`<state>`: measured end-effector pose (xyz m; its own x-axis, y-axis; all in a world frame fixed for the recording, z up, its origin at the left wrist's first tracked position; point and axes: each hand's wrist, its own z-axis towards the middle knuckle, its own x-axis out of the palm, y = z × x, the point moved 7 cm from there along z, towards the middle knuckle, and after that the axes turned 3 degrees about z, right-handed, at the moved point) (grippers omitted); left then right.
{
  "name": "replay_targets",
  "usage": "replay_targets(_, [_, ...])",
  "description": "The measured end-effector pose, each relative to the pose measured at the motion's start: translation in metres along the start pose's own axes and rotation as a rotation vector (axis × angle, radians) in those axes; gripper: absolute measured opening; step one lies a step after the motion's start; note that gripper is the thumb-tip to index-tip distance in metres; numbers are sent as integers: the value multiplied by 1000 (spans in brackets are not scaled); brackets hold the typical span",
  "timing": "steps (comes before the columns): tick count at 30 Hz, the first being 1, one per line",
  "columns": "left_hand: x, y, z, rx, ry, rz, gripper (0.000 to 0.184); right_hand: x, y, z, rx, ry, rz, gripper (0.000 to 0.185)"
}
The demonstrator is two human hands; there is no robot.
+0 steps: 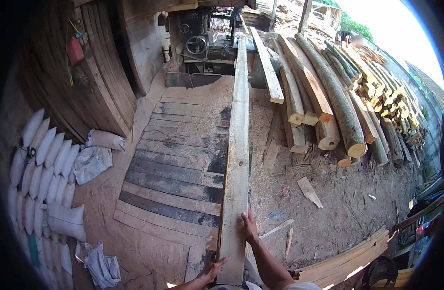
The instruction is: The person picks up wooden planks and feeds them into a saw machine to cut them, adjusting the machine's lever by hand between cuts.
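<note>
A long, squared wooden beam (239, 140) runs away from me, from near my body up to the saw machine (198, 46) with its handwheel at the back. My left hand (213, 269) grips the beam's left edge close to the near end, thumb over the top. Further along, my right hand (250, 226) holds the right edge, with its thumb on the upper face. The fingers under the beam are hidden on both hands.
Logs and squared timbers (328, 96) lie stacked on the right, with another beam (268, 65) beside them. Sawdust covers the plank floor (176, 159). White sacks (50, 159) are piled at left. Cut boards (345, 261) lie at lower right. Another person (345, 36) bends at the far right.
</note>
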<state>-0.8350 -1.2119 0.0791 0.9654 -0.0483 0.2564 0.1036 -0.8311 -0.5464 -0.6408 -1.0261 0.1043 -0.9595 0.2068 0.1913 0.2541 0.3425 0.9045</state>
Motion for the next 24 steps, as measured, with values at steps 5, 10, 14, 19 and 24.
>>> replay_targets(5, [-33,101,-71,-27,8,26,69,5,-49,-87,-63,9,-72,75])
replay_targets(10, [-64,189,-135,-37,23,-43,69,20,-102,-189,-109,-9,16,66])
replay_targets(14, [-85,251,-187,56,9,5,64,17,-144,-259,-159,-25,-95,62])
replay_targets(19, [-94,305,-218,141,-30,129,59,7,-188,-315,-59,-38,1,52])
replay_targets(24, [-102,320,-206,89,-26,135,63,5,-200,-313,-133,-83,-139,52])
